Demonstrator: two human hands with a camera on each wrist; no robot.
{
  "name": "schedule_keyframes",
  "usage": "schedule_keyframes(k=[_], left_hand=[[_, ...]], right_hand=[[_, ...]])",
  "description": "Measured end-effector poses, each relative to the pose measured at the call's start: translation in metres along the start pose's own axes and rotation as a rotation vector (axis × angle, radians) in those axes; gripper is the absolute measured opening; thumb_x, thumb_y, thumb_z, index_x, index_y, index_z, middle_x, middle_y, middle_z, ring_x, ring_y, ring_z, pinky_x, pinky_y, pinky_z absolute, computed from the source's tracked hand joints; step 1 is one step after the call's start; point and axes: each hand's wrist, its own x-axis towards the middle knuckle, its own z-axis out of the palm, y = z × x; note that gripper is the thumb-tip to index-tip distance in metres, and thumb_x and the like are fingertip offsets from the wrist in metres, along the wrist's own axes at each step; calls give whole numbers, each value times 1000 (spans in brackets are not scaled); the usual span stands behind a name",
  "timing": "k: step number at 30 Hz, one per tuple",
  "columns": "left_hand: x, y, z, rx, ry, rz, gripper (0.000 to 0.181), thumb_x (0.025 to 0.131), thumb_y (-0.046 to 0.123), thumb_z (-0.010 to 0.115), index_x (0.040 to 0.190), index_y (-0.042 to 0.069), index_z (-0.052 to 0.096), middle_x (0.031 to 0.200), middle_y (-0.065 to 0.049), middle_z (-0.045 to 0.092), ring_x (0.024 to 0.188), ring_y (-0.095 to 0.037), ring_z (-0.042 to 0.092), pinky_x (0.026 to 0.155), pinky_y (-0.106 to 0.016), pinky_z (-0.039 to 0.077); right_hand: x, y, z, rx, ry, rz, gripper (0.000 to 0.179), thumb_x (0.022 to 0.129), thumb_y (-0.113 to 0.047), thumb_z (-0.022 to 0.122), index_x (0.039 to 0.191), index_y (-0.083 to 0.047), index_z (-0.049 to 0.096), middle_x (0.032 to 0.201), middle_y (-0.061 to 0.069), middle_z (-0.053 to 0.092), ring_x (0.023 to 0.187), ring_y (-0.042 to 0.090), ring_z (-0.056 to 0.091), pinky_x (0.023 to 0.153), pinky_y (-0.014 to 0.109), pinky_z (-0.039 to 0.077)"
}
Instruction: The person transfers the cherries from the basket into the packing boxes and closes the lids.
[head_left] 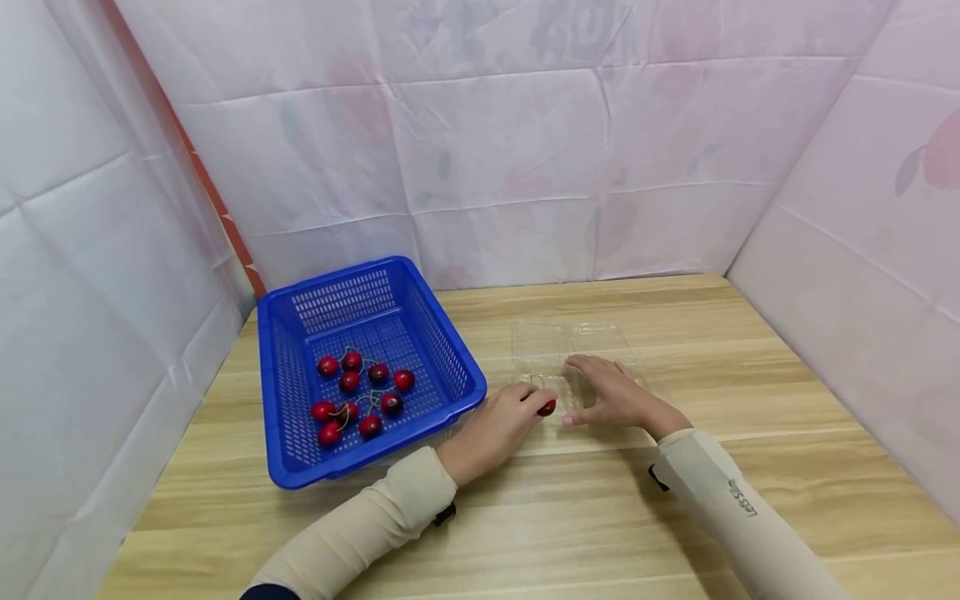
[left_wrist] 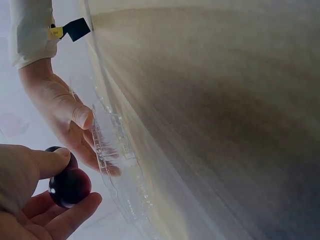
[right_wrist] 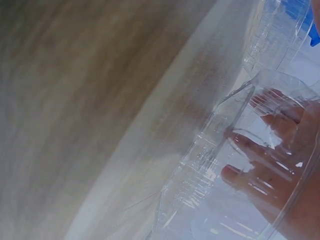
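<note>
Beige sleeves [head_left: 352, 533] nearest the camera, on both forearms. Left hand [head_left: 491, 433] pinches two dark cherries [left_wrist: 70, 187] between thumb and fingers, by near-left part of clear plastic clamshell [head_left: 540, 337]; contact with it: can't tell. Right hand [head_left: 611, 396] at clamshell's right half, thumb and fingers spread apart. Blue perforated basket [head_left: 433, 337] left of clamshell, same wood-grain table [head_left: 525, 533]; ten red cherries [head_left: 349, 382] on its floor, green stems visible, toward near side.
</note>
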Motion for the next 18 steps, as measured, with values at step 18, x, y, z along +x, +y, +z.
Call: schedule_keyframes(k=[18], left_hand=[[15,-4,8,-3,-104,-28,30,93,14,63,123,16,58,115,-3,64,102,-17,62,83,-30,53]], right_hand=[[1,0,0,-1,7,-10,102,67,-56,80,141,2,39,142,22,44,133,41,36,104,68,16]])
